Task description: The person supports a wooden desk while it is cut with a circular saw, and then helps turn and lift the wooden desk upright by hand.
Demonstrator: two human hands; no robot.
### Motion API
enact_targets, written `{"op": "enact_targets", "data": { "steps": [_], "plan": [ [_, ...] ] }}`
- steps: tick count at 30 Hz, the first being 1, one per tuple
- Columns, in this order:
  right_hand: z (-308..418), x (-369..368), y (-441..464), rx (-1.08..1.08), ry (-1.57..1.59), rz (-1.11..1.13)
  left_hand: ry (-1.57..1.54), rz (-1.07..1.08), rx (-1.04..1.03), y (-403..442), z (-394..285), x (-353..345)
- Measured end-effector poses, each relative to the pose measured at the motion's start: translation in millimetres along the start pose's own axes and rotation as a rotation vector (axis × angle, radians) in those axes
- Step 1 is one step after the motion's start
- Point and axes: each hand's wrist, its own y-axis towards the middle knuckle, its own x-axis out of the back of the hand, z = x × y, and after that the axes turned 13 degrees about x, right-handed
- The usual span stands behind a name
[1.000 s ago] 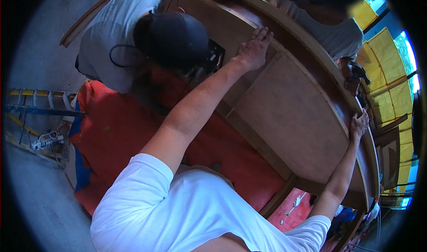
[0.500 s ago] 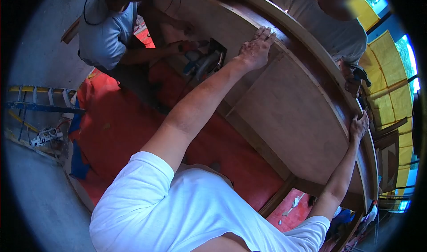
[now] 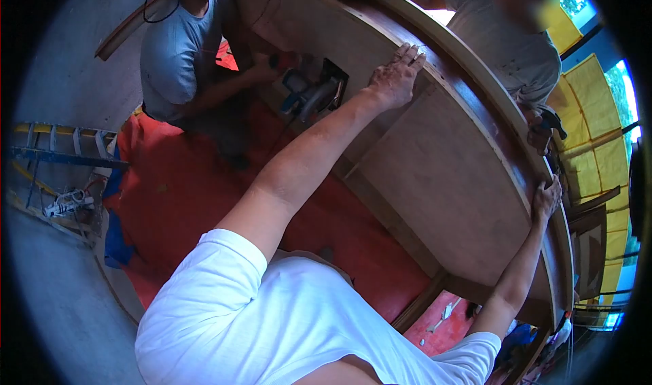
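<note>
My left hand (image 3: 395, 80) lies on the inner top edge of a curved wooden counter (image 3: 468, 120), its fingers stretched flat over the rim strip. Farther along the same counter, at the lower right, my right hand (image 3: 547, 199) has its fingers bent over the rim and grips it. A pale curved panel (image 3: 441, 174) hangs below the rim, between my arms. Left of my left hand, a blue circular saw (image 3: 305, 96) sits by a dark opening (image 3: 334, 71) in the panel.
A co-worker (image 3: 178, 62) at the left reaches toward the panel with a red and black tool (image 3: 284, 61). Across the counter, another person (image 3: 499, 42) holds a dark tool (image 3: 551, 121). Red sheeting (image 3: 183, 195) covers the floor; a ladder (image 3: 64, 147) stands at the left.
The left co-worker has shifted right and more upright, with the red and black tool raised. The person across has moved right, an arm now showing along the counter's far side. My hands stay put.
</note>
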Motion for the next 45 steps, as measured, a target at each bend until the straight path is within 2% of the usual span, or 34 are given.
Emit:
{"op": "enact_targets", "data": {
  "steps": [45],
  "plan": [
    [17.2, 19.4, -1.7, -0.026, 0.004, 0.029, -0.051, 0.037, 0.027, -0.5, -2.3, -0.9]
  ]
}}
